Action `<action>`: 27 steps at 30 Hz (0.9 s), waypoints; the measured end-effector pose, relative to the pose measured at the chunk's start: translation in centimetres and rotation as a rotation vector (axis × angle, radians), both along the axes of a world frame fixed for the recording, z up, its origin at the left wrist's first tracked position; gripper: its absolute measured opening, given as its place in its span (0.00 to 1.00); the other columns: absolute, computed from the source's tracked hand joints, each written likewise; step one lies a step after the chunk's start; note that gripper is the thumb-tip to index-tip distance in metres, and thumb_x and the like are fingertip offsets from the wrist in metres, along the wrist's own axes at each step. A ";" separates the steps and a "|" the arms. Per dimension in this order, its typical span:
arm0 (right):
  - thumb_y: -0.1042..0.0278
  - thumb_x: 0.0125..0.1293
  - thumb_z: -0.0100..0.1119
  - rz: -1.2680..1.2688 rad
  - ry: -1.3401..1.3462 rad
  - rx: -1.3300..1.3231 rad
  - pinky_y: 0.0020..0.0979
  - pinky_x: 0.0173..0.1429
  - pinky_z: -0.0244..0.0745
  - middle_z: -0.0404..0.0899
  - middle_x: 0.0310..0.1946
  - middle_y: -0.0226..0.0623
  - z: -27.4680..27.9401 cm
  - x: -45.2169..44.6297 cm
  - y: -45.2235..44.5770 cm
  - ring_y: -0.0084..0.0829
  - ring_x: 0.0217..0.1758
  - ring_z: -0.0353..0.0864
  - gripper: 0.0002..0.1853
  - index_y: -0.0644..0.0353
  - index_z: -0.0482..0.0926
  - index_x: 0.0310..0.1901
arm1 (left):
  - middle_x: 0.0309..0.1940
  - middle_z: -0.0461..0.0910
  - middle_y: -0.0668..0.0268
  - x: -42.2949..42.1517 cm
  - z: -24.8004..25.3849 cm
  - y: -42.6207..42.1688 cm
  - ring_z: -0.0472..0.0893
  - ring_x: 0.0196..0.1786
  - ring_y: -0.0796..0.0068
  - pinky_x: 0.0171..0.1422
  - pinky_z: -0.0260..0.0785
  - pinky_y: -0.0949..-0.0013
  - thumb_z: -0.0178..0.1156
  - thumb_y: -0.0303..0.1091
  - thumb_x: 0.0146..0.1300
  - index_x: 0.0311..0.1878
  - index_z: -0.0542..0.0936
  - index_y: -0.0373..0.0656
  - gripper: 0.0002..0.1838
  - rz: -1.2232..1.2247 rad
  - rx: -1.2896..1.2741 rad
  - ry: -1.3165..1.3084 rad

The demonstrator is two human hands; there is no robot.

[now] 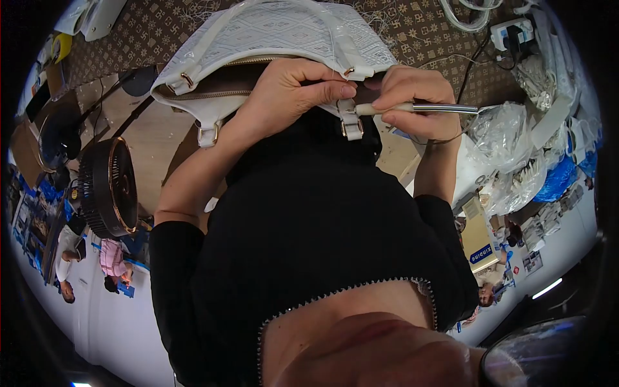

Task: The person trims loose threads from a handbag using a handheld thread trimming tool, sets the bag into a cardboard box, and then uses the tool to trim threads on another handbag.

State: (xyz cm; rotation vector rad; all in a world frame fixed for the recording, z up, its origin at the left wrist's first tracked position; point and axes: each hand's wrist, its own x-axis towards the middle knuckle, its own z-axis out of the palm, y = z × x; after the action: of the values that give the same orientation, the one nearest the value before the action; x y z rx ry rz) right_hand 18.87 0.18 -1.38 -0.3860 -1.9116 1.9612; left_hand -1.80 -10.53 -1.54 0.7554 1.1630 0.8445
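Note:
A white handbag (277,32) with a quilted-looking pattern lies in front of my body, its zip part-open on a brown lining. My left hand (287,93) is closed at the bag's right edge, thumb and forefinger pinched by a handle's base; the exact spot they grip is partly hidden. Just below the pinch hangs a white strap tab (350,122) with a gold-coloured buckle. My right hand (416,100) is closed around a pen-like tool (445,108) with a whitish section towards the tab and a shiny metal shaft pointing right.
The bag rests on a brown patterned cloth (425,32). Clear plastic bags (503,138) pile up at the right, near a white plug adapter (512,32) with cords. A black fan (109,187) stands at the left. Other people (113,261) are in the background.

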 end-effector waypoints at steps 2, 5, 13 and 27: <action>0.79 0.47 0.68 0.002 -0.008 0.006 0.25 0.33 0.70 0.79 0.24 0.35 0.0 0.0 0.1 0.26 0.27 0.77 0.10 0.62 0.84 0.34 | 0.30 0.83 0.67 0.1 -0.1 -0.1 0.79 0.34 0.84 0.40 0.70 0.79 0.63 0.35 0.59 0.39 0.84 0.39 0.10 0.003 0.003 -0.002; 0.79 0.47 0.68 0.040 -0.027 0.037 0.24 0.28 0.67 0.79 0.24 0.35 0.1 -0.1 0.4 0.24 0.26 0.76 0.10 0.60 0.85 0.34 | 0.30 0.83 0.67 -0.1 0.0 0.1 0.78 0.34 0.84 0.39 0.70 0.79 0.63 0.35 0.59 0.39 0.84 0.39 0.10 -0.014 0.011 0.011; 0.78 0.48 0.68 0.129 -0.070 -0.028 0.21 0.25 0.62 0.76 0.23 0.31 0.8 -0.6 1.3 0.20 0.23 0.73 0.10 0.59 0.85 0.35 | 0.30 0.83 0.67 0.0 0.1 0.0 0.79 0.34 0.85 0.39 0.71 0.80 0.62 0.33 0.60 0.38 0.84 0.38 0.09 -0.023 0.001 -0.006; 0.79 0.49 0.67 0.187 -0.047 -0.022 0.21 0.24 0.61 0.75 0.22 0.31 0.7 -1.1 1.6 0.20 0.22 0.72 0.11 0.58 0.85 0.36 | 0.32 0.83 0.66 0.0 -0.1 -0.2 0.80 0.35 0.84 0.40 0.73 0.79 0.61 0.32 0.61 0.40 0.83 0.38 0.09 -0.012 -0.013 -0.053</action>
State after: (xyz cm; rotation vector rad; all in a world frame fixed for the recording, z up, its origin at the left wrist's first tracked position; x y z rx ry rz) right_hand 17.77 1.82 -0.65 -0.2705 -2.0215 2.1095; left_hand -1.85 -10.69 -1.62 0.7243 1.1147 0.8416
